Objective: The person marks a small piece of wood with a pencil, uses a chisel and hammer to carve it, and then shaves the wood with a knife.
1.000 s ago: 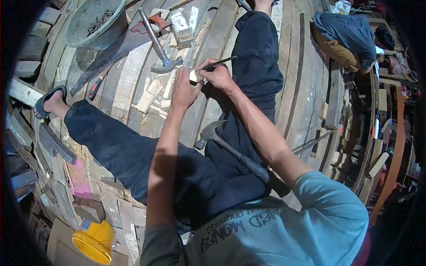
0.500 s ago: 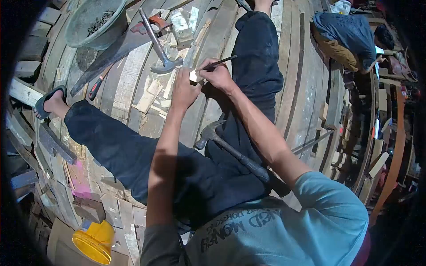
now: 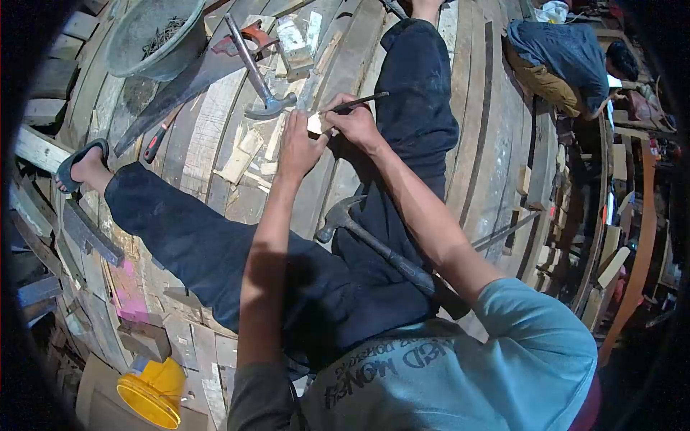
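Between my hands is a small pale wood piece (image 3: pixel 315 124), brightly lit. My left hand (image 3: pixel 298 147) is closed on its left side, with the fingers pointing away from me. My right hand (image 3: pixel 352 123) is closed round a thin dark stick-like tool (image 3: pixel 371 98), whose far end sticks out to the right. What kind of tool it is, I cannot make out, and its near end is hidden by the fingers. A claw hammer (image 3: pixel 269 104) with a metal shaft lies on the planks just beyond my left hand. Another claw hammer (image 3: pixel 381 248) rests across my lap.
A handsaw (image 3: pixel 183 90), a screwdriver-like tool with a red and black handle (image 3: pixel 153 146) and wood offcuts (image 3: pixel 241 158) lie on the plank floor. A grey tub (image 3: pixel 154 43) holds nails. A yellow bucket (image 3: pixel 151 395) is at lower left. Another person (image 3: pixel 564 61) crouches at upper right.
My right hand has shifted very slightly, and the dark tool's outer end sits a little farther right. My left hand and everything around look unchanged.
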Tool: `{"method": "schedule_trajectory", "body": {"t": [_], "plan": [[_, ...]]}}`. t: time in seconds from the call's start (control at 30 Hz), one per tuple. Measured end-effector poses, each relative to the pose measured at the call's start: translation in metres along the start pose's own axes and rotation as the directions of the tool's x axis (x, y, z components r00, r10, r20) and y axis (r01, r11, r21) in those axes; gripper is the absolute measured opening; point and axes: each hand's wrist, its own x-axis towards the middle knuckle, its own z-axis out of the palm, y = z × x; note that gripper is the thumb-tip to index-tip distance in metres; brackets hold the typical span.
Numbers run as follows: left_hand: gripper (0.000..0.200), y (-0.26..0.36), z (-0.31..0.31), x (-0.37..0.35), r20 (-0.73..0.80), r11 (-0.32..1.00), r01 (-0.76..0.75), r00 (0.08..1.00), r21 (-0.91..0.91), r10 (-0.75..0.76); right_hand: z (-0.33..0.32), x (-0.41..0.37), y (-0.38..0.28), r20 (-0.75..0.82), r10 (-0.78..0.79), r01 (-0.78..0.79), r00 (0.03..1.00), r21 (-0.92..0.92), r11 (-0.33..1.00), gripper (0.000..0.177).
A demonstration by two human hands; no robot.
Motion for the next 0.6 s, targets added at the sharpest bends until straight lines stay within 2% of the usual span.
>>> {"method": "schedule_trajectory", "body": {"t": [0.07,0.17,0.2,0.3,0.33,0.43,0.6], "plan": [[0.045,-0.0017,0.0009,-0.0003,0.0,1.0,-0.001,1.0,0.005,0.001,-0.0019,-0.0006,-0.0018,0.022,0.035,-0.036,0.999,0.026,0.999,0.007],[0.043,-0.0045,0.0037,-0.0014,-0.026,1.0,-0.025,0.999,-0.008,0.025,-0.0044,0.0035,0.0022,0.007,-0.03,0.031,1.0,-0.177,0.984,0.004],[0.065,-0.0039,0.0002,-0.0006,0.133,0.995,0.095,0.987,-0.016,-0.092,-0.0038,0.0013,-0.0031,0.018,0.004,-0.001,1.0,-0.169,0.986,0.005],[0.064,-0.0002,-0.0035,0.0022,0.162,0.991,0.128,0.979,-0.038,-0.12,-0.0044,0.0029,-0.0005,0.037,-0.038,0.044,0.999,-0.168,0.985,0.006],[0.058,-0.0012,-0.0006,0.0006,0.088,0.997,0.069,0.994,-0.026,-0.067,-0.0035,0.003,0.0008,0.038,-0.02,0.024,0.999,-0.088,0.996,0.006],[0.043,-0.001,-0.0012,0.0002,0.029,1.0,-0.008,1.0,-0.012,0.009,-0.0041,0.0031,0.0,0.04,-0.011,0.018,0.999,-0.181,0.983,0.006],[0.045,-0.0077,0.0044,-0.0011,0.009,1.0,-0.009,1.0,0.026,0.009,-0.0042,0.0023,-0.0019,0.028,0.009,-0.005,1.0,-0.149,0.989,0.005]]}}
